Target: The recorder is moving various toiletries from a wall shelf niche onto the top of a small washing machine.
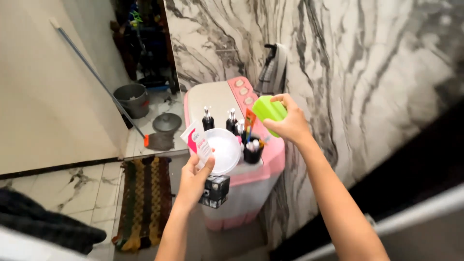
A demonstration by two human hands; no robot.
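Your left hand (195, 179) pinches a pink-and-white tube (197, 143) with a small black box (215, 191) wedged beneath it. Your right hand (288, 122) wraps a green bottle (268, 109) above the pink washing machine (227, 99). That box looks barely held and could slip; the white bowl (223, 150) beside your left hand overhangs and could get knocked.

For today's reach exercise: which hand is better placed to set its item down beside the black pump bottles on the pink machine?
Probably the right hand: it holds the green container over the pink machine, near the pump bottles. The left hand holds its tube off the front edge.
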